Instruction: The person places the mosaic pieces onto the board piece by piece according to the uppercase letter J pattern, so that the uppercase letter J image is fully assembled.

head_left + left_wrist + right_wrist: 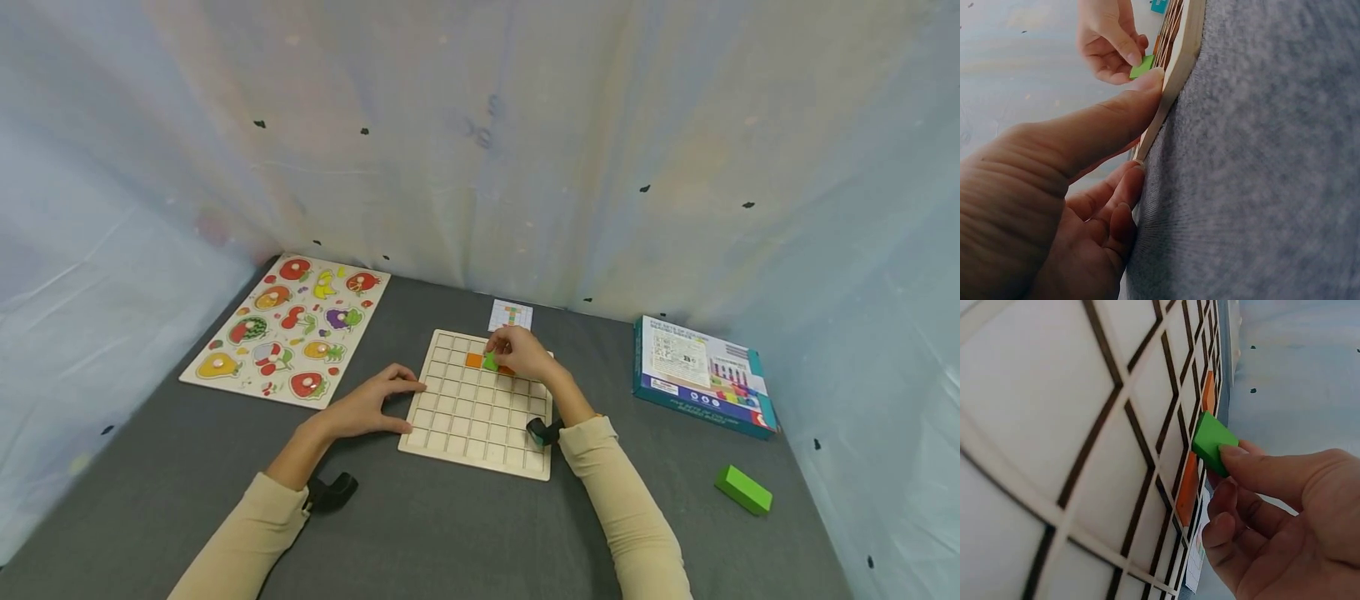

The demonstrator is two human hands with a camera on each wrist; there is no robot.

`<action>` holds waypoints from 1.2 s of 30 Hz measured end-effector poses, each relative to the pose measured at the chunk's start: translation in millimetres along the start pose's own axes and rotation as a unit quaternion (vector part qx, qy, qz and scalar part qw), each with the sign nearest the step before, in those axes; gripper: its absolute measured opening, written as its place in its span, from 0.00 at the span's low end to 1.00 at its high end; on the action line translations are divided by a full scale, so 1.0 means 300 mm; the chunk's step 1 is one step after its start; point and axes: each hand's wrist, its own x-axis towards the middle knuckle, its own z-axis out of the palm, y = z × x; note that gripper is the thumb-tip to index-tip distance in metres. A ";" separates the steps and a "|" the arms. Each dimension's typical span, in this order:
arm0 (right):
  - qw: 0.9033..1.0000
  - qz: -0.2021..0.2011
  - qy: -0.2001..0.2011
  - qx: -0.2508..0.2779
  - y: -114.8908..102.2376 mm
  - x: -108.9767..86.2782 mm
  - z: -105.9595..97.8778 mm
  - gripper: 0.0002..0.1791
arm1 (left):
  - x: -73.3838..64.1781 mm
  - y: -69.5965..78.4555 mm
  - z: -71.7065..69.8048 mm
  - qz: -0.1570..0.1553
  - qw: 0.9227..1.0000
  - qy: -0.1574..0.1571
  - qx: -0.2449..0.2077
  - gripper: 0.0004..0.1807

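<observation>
A wooden grid board (480, 408) lies on the grey cloth in front of me. My right hand (521, 354) is over its far rows and pinches a green tile (1213, 439) between thumb and fingers. The tile is tilted at the grid, between an orange tile (474, 360) on its left and another orange tile (1188, 490) on its right. My left hand (371, 404) rests at the board's left edge, thumb and fingers spread apart along it. In the left wrist view, the left thumb (1110, 125) touches the board's rim.
Behind the board lies a small card (511, 315) with a coloured grid pattern. A fruit puzzle board (285, 329) is at the left, a teal-edged box (701, 375) at the right. Nearer on the right lies a green block (744, 490). Pale sheeting (450, 167) encloses the table.
</observation>
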 end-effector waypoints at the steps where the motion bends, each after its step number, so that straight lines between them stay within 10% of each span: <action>1: 1.000 0.000 0.001 -0.001 0.000 0.000 0.001 0.05 | 0.000 0.000 0.000 0.003 1.000 0.001 0.002 0.36; 36: 0.998 0.016 0.020 -0.056 -0.012 -0.017 0.024 0.10 | 0.002 -0.003 -0.001 0.002 1.000 0.001 0.013 0.36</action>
